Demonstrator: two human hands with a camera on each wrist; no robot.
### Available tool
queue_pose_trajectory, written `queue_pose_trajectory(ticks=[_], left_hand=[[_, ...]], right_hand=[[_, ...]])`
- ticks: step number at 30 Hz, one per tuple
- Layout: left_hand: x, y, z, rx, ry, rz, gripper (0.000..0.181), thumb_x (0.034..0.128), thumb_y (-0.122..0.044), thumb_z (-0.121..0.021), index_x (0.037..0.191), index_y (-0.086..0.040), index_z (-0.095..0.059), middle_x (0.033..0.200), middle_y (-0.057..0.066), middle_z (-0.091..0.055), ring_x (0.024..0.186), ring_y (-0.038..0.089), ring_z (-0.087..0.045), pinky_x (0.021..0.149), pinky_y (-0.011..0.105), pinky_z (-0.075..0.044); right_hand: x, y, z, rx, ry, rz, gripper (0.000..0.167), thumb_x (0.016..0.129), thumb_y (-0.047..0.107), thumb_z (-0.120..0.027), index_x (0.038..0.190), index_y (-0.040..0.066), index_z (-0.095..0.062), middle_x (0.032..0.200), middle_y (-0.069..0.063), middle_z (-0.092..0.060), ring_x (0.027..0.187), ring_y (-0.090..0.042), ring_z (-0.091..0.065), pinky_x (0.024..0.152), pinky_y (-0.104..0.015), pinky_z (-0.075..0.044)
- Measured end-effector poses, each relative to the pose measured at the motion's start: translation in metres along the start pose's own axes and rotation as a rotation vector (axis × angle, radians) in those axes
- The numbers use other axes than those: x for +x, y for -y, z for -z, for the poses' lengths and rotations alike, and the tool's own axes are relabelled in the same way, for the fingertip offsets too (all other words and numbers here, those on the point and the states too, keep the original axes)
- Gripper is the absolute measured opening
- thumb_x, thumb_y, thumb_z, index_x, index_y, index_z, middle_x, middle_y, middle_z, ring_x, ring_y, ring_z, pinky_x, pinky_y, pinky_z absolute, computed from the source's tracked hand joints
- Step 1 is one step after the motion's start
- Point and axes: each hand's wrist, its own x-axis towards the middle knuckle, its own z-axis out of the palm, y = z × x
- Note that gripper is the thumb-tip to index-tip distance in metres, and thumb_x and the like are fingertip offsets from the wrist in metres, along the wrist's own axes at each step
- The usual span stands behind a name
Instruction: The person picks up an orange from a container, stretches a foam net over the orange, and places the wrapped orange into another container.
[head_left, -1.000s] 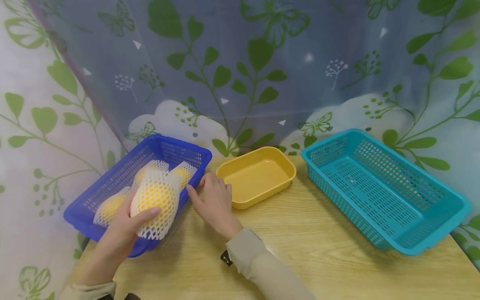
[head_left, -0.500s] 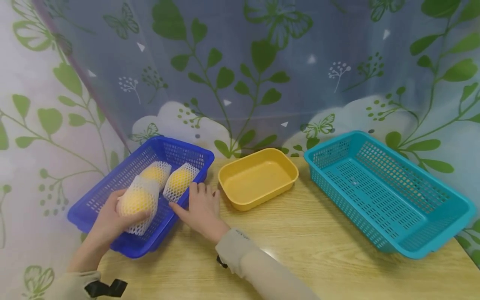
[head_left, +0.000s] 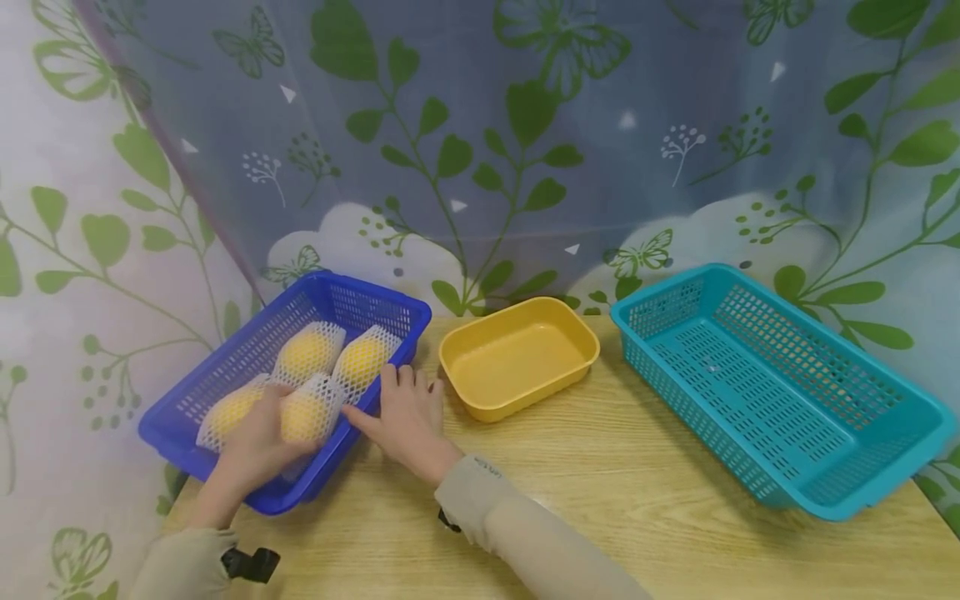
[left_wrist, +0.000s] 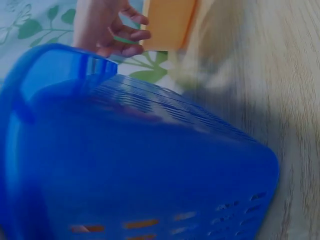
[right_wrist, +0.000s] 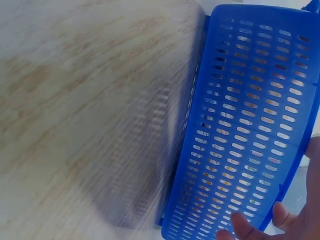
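In the head view my left hand (head_left: 251,440) reaches into the blue basket (head_left: 360,302) and grips a yellow fruit in a white foam net (head_left: 309,412). Three more netted yellow fruits lie around it: one at the left (head_left: 231,414), one behind (head_left: 309,353) and one at the right (head_left: 364,361). My right hand (head_left: 411,425) is at the basket's right rim, its thumb at the rim and its loosely bent fingers outside. The right wrist view shows fingertips (right_wrist: 241,224) beside the slotted basket wall (right_wrist: 240,120). Basket plastic hides my left hand in the left wrist view.
A shallow yellow tray (head_left: 510,404) stands just right of the blue basket. Farther right is a larger teal basket (head_left: 697,408). The wooden table (head_left: 600,492) ends at a leaf-patterned cloth (head_left: 480,167) behind and at the sides.
My left hand has lowered the netted fruit from above the basket to among the others, near the right wall. My right hand has shifted slightly toward me and left along the rim.
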Motion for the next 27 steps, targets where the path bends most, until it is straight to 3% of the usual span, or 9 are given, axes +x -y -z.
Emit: queue_pose_trajectory(ticks=[5, 11, 18, 23, 27], left_hand=[[0.005, -0.001, -0.008, 0.087, 0.042, -0.026, 0.076, 0.0706, -0.021, -0.085, 0.125, 0.009, -0.042, 0.108, 0.034, -0.058, 0.096, 0.048, -0.06, 0.077, 0.062, -0.048], [0.009, 0.001, -0.015, 0.09, 0.131, -0.012, 0.072, 0.0734, -0.012, -0.079, 0.125, 0.007, -0.033, 0.112, 0.038, -0.047, 0.097, 0.053, -0.056, 0.078, 0.064, -0.046], [0.013, -0.002, -0.014, 0.044, 0.244, 0.061, 0.079, 0.0691, 0.0, -0.073, 0.129, 0.004, -0.023, 0.118, 0.042, -0.036, 0.097, 0.055, -0.055, 0.083, 0.065, -0.046], [0.017, -0.003, -0.008, 0.053, 0.296, 0.148, 0.086, 0.0669, 0.003, -0.074, 0.133, 0.006, -0.018, 0.122, 0.049, -0.032, 0.109, 0.064, -0.046, 0.09, 0.068, -0.042], [0.015, -0.004, -0.005, 0.07, 0.319, 0.196, 0.087, 0.069, 0.004, -0.072, 0.136, 0.005, -0.017, 0.12, 0.052, -0.033, 0.102, 0.06, -0.05, 0.084, 0.065, -0.046]], right_hand=[[0.001, 0.0, 0.0, 0.016, 0.008, -0.005, 0.071, 0.088, 0.079, -0.038, 0.119, 0.016, -0.048, 0.111, -0.005, -0.056, 0.099, -0.023, -0.052, 0.083, -0.043, -0.039], [0.002, -0.001, 0.0, 0.029, 0.024, -0.018, 0.073, 0.088, 0.078, -0.04, 0.124, 0.014, -0.047, 0.114, -0.006, -0.057, 0.103, -0.024, -0.053, 0.086, -0.044, -0.04], [0.003, -0.004, -0.001, 0.048, 0.026, -0.035, 0.072, 0.088, 0.078, -0.042, 0.119, 0.014, -0.048, 0.11, -0.005, -0.057, 0.101, -0.023, -0.052, 0.083, -0.042, -0.04], [0.002, -0.004, -0.001, 0.071, 0.007, -0.028, 0.065, 0.087, 0.078, -0.044, 0.107, 0.016, -0.046, 0.099, -0.003, -0.053, 0.093, -0.021, -0.051, 0.078, -0.039, -0.038], [0.0, -0.004, -0.001, 0.095, 0.018, -0.023, 0.062, 0.087, 0.078, -0.045, 0.099, 0.017, -0.043, 0.092, -0.001, -0.048, 0.087, -0.02, -0.047, 0.077, -0.037, -0.036]])
